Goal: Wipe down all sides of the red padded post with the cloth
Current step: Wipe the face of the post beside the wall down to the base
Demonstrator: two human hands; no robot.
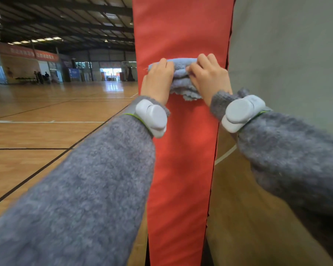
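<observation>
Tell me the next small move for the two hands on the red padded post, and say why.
Probably draw the bunched pale blue fluffy cloth straight down the front face of the tall red padded post. The left hand and the right hand both grip it, pressed against that face, and a long stretch of red padding shows below them.

Polished wood floor (46, 135) of a sports hall, marked with dark and white lines (46, 122). Rising upright from it in the foreground, red post (181, 169), base out of view; far back at left, several people (40, 76) standing.
</observation>
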